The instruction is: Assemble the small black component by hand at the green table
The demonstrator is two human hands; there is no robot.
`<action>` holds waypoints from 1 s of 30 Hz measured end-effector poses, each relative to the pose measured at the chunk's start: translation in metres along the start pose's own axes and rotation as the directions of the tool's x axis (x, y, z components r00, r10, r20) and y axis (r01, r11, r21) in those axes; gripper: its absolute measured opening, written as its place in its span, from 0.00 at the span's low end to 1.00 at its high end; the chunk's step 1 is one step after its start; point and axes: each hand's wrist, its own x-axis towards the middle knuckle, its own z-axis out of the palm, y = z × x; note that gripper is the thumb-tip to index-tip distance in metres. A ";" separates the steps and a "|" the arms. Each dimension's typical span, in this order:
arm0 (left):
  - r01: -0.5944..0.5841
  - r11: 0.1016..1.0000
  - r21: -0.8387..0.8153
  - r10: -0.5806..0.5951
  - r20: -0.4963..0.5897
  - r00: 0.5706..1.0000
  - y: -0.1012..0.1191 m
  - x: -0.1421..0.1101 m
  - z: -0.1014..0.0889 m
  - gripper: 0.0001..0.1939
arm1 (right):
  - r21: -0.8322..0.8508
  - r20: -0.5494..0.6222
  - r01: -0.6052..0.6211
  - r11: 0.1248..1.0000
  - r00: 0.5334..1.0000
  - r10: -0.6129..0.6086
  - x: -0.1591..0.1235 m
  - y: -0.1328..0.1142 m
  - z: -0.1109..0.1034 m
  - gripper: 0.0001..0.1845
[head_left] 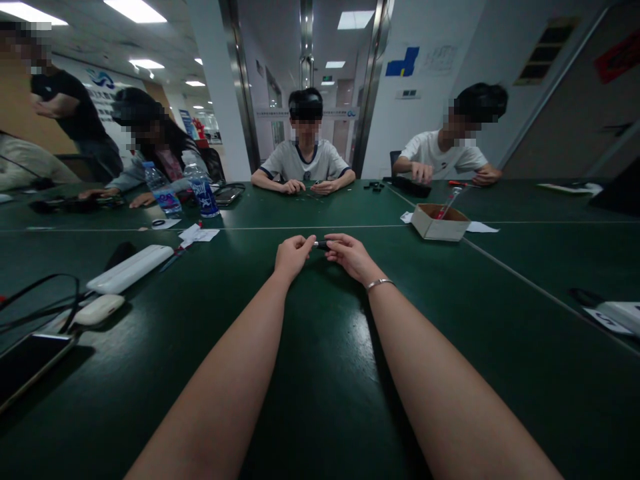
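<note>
Both my arms reach forward over the dark green table. My left hand and my right hand meet at the middle, fingers curled and pinched on the two ends of a small dark object held between them just above the tabletop. What the small object is I cannot make out. A thin bracelet circles my right wrist.
A small cardboard box with a red tool in it stands to the right. On the left lie a white case, a white pod, cables and a phone. Two water bottles stand farther back. Several people sit around the table.
</note>
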 end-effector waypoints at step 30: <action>0.063 0.949 -0.308 -0.019 0.145 0.989 -0.007 0.009 0.006 0.12 | 0.022 -0.093 -0.011 1.000 0.996 0.013 0.002 0.002 0.002 0.07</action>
